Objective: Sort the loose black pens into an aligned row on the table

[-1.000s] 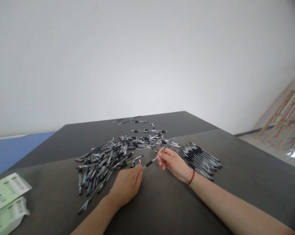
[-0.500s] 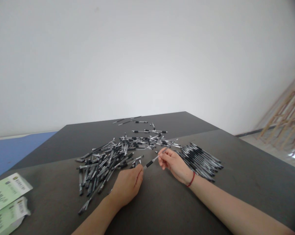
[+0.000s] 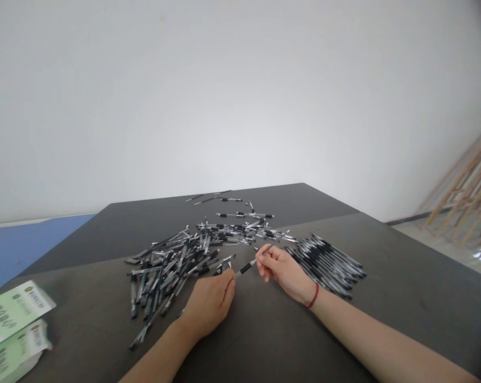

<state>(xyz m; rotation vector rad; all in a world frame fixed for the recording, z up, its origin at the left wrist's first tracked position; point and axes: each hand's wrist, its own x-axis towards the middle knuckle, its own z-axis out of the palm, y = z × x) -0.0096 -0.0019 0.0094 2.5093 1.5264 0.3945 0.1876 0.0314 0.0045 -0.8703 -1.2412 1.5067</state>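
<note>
My left hand point(image 3: 212, 298) is closed around a pen barrel, and the barrel's black grip point(image 3: 246, 267) sticks out to the right of the fingers. My right hand point(image 3: 278, 266), with a red cord at the wrist, pinches a thin dark pen refill point(image 3: 275, 243) in line with that barrel. The refill's far end points up and to the right. Where barrel and refill meet, the right fingertips hide part of it. A jumbled heap of clear and black pens point(image 3: 160, 276) lies to the left of and behind my left hand. Beyond my right hand, several pens point(image 3: 330, 263) lie in a neat row.
Several loose refills point(image 3: 206, 200) and pens point(image 3: 230, 215) are scattered towards the far edge of the dark table point(image 3: 404, 298). Green and white packets point(image 3: 15, 314) lie at the near left. A wooden frame point(image 3: 467, 186) leans by the wall at right.
Both hands keep their hold and have barely moved. The right fingers have shifted slightly left along the refill, nearer the barrel. The whole view has shifted a little.
</note>
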